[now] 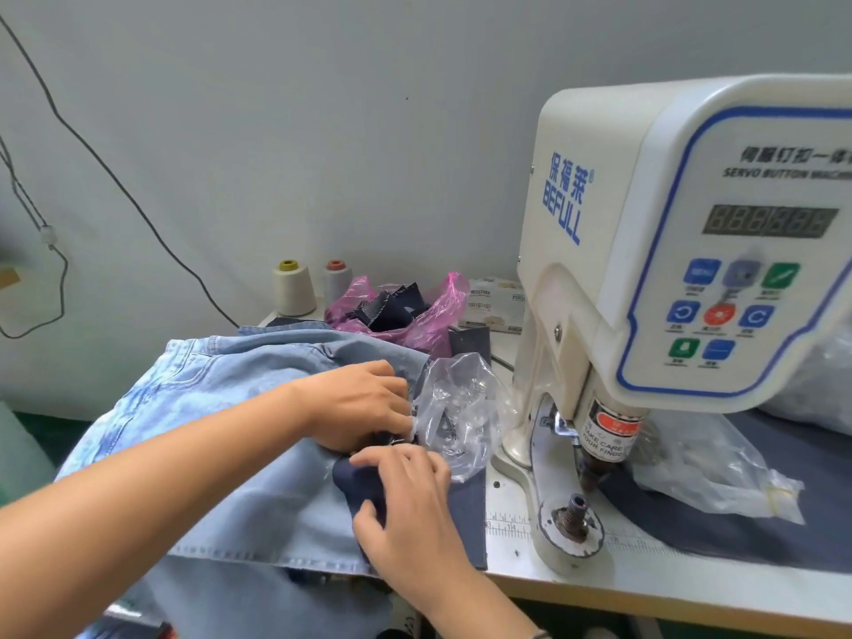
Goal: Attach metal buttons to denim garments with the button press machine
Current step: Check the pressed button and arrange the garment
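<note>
She looks to be at the preparing stage, gathering buttons before pressing. The left hand has its fingers curled at the mouth of the clear bag; whether it grips anything I cannot tell. The right hand pinches dark cloth on the pale denim, beside the press. Next, the cloth must go under the head.

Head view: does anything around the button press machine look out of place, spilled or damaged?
Nothing looks spilled or damaged. The button press machine display shows no count, and its lower die is bare. Both hands are off to the side, at a clear plastic bag on the light denim garment.
</note>
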A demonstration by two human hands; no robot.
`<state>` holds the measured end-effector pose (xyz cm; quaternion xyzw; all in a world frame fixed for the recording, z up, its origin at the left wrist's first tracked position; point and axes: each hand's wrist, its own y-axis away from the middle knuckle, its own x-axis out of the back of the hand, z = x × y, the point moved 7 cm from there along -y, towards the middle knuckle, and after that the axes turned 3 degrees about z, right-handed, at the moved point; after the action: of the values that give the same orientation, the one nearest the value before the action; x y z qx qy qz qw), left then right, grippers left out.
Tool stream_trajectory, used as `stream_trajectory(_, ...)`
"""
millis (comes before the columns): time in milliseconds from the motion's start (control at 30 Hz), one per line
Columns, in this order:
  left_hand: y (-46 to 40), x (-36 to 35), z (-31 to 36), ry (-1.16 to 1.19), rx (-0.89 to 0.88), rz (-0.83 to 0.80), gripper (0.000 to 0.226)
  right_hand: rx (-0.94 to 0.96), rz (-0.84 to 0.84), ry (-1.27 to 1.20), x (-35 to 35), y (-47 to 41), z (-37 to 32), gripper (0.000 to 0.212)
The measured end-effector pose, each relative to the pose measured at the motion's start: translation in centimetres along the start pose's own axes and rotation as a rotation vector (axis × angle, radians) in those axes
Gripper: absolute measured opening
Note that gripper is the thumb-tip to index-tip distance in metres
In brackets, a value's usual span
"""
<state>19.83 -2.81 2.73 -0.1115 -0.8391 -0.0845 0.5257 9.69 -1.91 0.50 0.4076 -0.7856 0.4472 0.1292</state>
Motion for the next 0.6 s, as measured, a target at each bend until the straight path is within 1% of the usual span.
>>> stream_trajectory(67,0.6,-0.2,-0.3,-0.046,0.003,-0.075,0.022,0.095,0.013,-0.010,0.4,0.4,-0.8,0.045)
stream_trajectory(133,1.2,-0.6,-0.8,-0.033,0.063,-0.161,0.026,0.130,-0.055,-0.040,0.3,1.1,-1.2,0.049)
stream_trajectory(200,1.7,-1.1,-1.4,-0.038,0.123,-0.244,0.020,0.097,-0.171,-0.071,-0.3,2.0,-0.9,0.049)
stream_trajectory(300,2.5,-1.7,-2.2,-0.090,0.198,-0.339,0.022,-0.064,-0.285,-0.058,-1.3,3.6,1.3,0.046)
stream_trajectory(333,2.7,-1.7,-2.4,-0.116,0.222,-0.323,0.021,-0.120,-0.305,-0.051,-1.5,4.0,2.1,0.044)
stream_trajectory(367,2.7,-1.3,-2.6,-0.173,0.233,-0.257,0.018,-0.159,-0.310,-0.059,-1.4,4.2,2.7,0.043)
stream_trajectory(433,2.2,0.2,-3.0,-0.269,0.276,-0.080,0.008,-0.170,-0.286,-0.095,-1.1,4.1,2.8,0.043)
stream_trajectory(500,1.4,1.8,-3.8,-0.297,0.362,0.090,0.006,-0.148,-0.253,-0.124,-0.7,3.8,2.2,0.043)
stream_trajectory(533,1.0,2.4,-4.2,-0.299,0.418,0.140,0.005,-0.142,-0.234,-0.131,-0.6,3.8,2.2,0.043)
stream_trajectory(600,0.1,2.5,-4.8,-0.284,0.510,0.166,0.006,-0.156,-0.223,-0.096,-0.5,4.0,2.3,0.041)
